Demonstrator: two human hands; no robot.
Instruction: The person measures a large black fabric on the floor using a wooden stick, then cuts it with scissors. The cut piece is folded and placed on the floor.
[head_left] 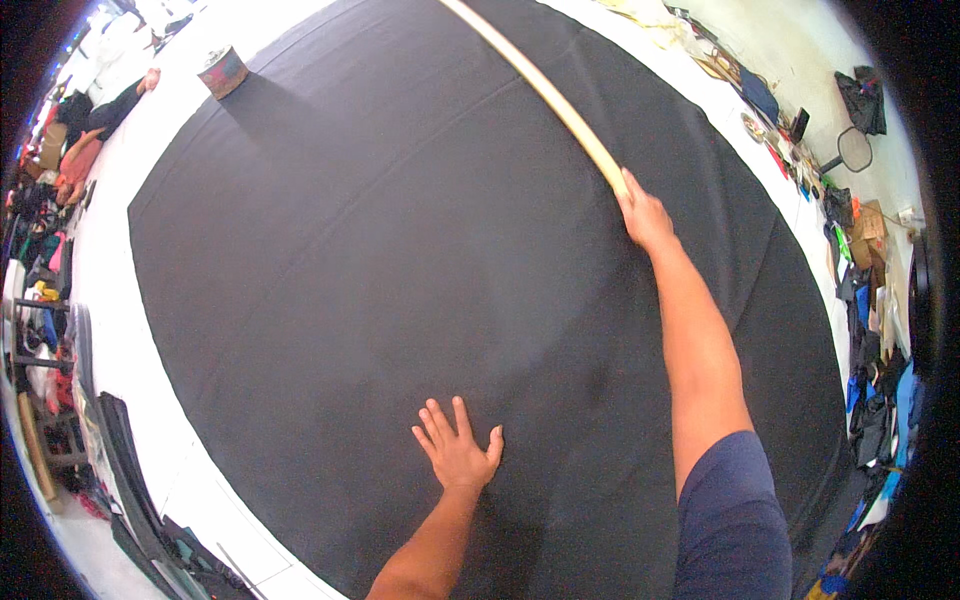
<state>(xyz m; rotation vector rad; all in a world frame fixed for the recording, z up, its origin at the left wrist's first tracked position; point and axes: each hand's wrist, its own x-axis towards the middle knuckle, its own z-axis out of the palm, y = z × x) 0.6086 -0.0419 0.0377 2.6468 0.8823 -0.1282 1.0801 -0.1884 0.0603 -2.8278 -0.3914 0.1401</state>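
Note:
A wide sheet of black fabric (pixel 400 230) covers most of the white table (pixel 110 310), with a few faint creases across it. Flat on the fabric near the front lies my left hand (pixel 460 450), fingers spread, holding nothing. Farther off to the right, my right hand (pixel 648 215) grips the near end of a long, pale wooden-looking stick (pixel 550 95). The stick runs away from me across the cloth and leaves the view at the top; it looks curved in this wide picture.
At the far left, a round, tin-like block (pixel 222 72) stands on the fabric's edge. Another person (pixel 85 155) is beyond the table's left side, an arm on the tabletop. Dark folded cloth (pixel 135 470) lies at left; assorted goods and a mirror-like paddle (pixel 853 150) line the right.

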